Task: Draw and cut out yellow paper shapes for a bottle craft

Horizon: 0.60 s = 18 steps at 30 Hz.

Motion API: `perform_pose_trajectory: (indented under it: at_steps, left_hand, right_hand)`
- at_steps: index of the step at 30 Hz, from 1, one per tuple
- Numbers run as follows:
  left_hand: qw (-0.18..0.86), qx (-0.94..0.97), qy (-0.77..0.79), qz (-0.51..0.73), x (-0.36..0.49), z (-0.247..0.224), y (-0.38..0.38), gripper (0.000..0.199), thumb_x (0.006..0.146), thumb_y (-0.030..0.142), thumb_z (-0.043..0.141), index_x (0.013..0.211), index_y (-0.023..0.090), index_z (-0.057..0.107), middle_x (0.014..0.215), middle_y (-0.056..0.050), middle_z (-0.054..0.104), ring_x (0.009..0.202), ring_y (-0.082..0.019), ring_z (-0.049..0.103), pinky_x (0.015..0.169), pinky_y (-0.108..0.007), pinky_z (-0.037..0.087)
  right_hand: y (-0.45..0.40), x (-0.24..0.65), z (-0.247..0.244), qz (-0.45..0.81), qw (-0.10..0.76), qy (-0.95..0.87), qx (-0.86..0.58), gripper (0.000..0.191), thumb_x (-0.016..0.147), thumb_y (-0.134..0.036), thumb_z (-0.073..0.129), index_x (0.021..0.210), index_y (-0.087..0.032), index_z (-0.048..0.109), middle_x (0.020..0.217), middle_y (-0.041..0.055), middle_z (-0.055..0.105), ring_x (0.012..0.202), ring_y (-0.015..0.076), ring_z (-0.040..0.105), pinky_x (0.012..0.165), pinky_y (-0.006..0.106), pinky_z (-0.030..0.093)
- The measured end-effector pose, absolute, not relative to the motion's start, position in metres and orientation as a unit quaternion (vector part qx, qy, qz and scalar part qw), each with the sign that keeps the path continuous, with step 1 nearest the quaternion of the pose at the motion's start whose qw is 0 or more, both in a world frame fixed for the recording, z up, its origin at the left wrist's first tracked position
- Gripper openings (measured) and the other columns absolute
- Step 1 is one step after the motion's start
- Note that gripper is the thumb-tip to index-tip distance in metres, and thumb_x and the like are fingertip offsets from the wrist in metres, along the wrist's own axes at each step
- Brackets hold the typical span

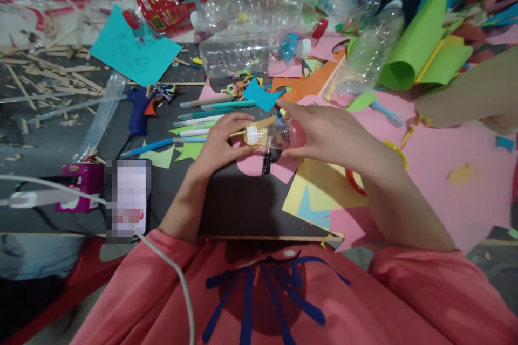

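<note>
A small clear plastic bottle (277, 135) lies sideways between my hands, its white cap (252, 135) pointing left and its base end pinkish. My right hand (324, 130) is closed around the base end. At the cap end, the fingers and thumb of my left hand (222, 143) curl around the bottle's yellow-edged neck. Just below the bottle a black marker or cap (266, 163) shows, partly hidden. Pink paper lies under it. Several felt-tip pens (202, 123) are spread beyond my left hand, near a cut blue paper piece (262, 95).
A blue glue gun (138, 110), purple box (83, 186) and cabled phone (128, 197) are at left, with scattered sticks (60, 73). Large clear bottles (238, 56) pile up at the back. Another person's arm (471, 91) reaches over pink paper (465, 194) at right.
</note>
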<state>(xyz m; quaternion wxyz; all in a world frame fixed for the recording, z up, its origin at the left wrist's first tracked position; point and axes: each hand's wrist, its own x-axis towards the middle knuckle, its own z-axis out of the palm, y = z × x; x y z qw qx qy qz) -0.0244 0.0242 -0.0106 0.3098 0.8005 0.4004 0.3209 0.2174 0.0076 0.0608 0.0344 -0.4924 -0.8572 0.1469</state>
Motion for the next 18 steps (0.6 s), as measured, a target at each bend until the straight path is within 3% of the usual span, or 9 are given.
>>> perform_pose_trajectory:
  at_steps: [11,18]
  left_hand:
    - [0.309,0.79,0.4,0.347,-0.0202,-0.0126,0.0228,0.061,0.069,0.074,0.069,0.097,0.02,0.073,0.103,-0.011,0.076,0.096,-0.025,0.069,0.088,-0.038,0.052]
    - [0.287,0.788,0.412,0.355,-0.0194,-0.0165,0.0212,0.065,0.066,0.079,0.066,0.094,0.021,0.073,0.098,-0.01,0.076,0.093,-0.025,0.069,0.086,-0.04,0.052]
  right_hand:
    - [0.0023,0.2219,0.0653,0.186,0.044,-0.862,-0.47,0.075,0.082,-0.062,0.063,0.14,-0.017,0.049,0.12,0.0165,0.069,0.108,0.0375,0.064,0.082,0.044,0.047]
    - [-0.0016,0.2233,0.0666,0.183,0.054,-0.862,-0.47,0.07,0.082,-0.058,0.065,0.138,-0.018,0.051,0.117,0.0158,0.07,0.105,0.0369,0.063,0.08,0.041,0.046]
